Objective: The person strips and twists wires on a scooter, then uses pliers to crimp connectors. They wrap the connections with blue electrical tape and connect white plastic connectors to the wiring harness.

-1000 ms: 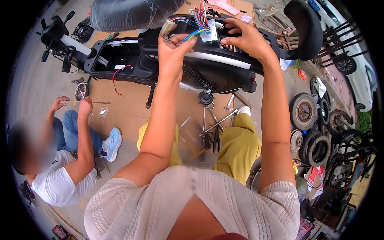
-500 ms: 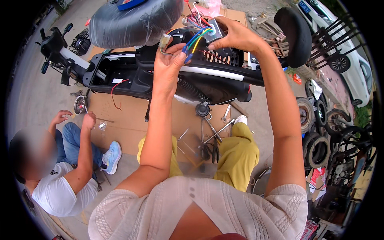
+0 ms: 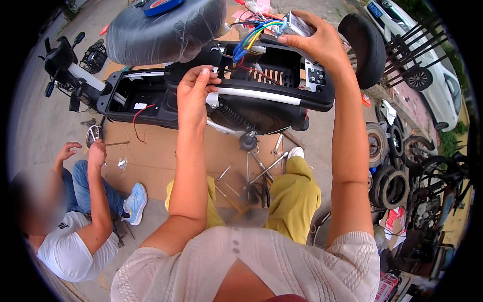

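Held up over the back of a black electric scooter body (image 3: 322,96), a silver metal controller box (image 3: 298,25) is gripped between the thumb and fingers of my right hand (image 3: 322,44). Blue, green, yellow and red wires (image 3: 250,41) run from its left end, and several hang down into the body's opening. My left hand (image 3: 193,89) is beside the white side rail (image 3: 259,95), thumb up, fingers loosely bent and apart. Nothing shows in it. A pale connector (image 3: 258,49) dangles among the wires. The plastic-wrapped seat (image 3: 166,32) is tipped up, with a blue tape roll (image 3: 162,6) on it.
Wrenches and other hand tools (image 3: 259,176) lie on cardboard (image 3: 156,166) by my feet. At lower left a co-worker (image 3: 75,236) sits near a small wheel (image 3: 94,135). Old tyres (image 3: 392,189) are piled on the right, and a white car (image 3: 443,85) is parked beyond.
My left hand has let go of the wires and connector and moved down and left. My right hand has shifted right with the controller box, and the wires now hang lower.
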The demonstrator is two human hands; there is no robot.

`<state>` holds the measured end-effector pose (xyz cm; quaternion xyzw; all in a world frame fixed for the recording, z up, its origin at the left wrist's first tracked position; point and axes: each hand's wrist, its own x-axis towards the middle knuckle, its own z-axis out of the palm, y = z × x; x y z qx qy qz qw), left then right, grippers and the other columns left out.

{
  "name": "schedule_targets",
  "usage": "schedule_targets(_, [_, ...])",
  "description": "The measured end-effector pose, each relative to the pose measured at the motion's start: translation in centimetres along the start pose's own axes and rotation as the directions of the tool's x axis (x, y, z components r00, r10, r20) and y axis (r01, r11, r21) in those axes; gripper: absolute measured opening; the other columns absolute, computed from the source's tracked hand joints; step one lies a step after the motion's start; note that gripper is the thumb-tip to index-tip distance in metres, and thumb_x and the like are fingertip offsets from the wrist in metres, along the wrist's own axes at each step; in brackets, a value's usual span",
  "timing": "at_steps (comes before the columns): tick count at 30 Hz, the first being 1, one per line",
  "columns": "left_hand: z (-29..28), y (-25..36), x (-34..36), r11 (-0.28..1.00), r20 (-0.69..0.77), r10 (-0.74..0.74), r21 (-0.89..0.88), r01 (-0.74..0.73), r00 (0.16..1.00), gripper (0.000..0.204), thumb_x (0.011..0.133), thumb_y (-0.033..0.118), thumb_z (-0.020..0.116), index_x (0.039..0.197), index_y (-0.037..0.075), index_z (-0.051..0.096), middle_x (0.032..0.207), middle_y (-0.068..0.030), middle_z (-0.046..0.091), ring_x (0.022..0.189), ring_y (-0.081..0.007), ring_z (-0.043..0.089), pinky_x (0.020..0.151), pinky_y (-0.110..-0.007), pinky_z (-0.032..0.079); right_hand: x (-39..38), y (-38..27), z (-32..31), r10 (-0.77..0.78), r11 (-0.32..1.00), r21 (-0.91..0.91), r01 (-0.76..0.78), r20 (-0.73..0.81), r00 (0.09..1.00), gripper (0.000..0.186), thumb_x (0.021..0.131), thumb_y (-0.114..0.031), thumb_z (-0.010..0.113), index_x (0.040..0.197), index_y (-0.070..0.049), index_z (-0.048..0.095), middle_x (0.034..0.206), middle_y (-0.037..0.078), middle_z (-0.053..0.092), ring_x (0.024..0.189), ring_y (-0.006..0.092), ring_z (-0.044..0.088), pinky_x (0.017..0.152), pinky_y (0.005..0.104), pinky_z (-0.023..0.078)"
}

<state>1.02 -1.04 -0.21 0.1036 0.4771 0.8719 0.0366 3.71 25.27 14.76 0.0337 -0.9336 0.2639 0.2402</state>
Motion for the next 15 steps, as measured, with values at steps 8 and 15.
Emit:
schedule_targets(8, [0.0,0.1,-0.1,0.996,0.089,-0.058,0.07,0.052,0.994,0.021,0.097,0.021,0.062,0.103,0.001,0.066,0.087,-0.0054,0.067,0.08,-0.0147,0.065,0.072,-0.027,0.048,-0.9,0.6,1.1,0.034,0.999,0.024,-0.032,-0.085,0.996,0.087,0.065,-0.05,0.087,0.134,-0.006,0.057,0.116,0.022,0.067,0.108,0.0278,0.065,0.092,0.0367,0.05])
schedule_targets(15, [-0.3,-0.1,0.0,0.998,0.072,-0.067,-0.014,0.068,0.995,0.024,0.097,0.023,0.062,0.104,0.001,0.066,0.086,-0.0057,0.067,0.079,-0.0157,0.064,0.072,-0.028,0.048,-0.8,2.2,2.1,0.168,0.959,0.204,-0.198,0.153,0.974,0.088,0.071,-0.054,0.082,0.14,-0.007,0.053,0.122,0.025,0.064,0.114,0.0275,0.063,0.099,0.0371,0.046])
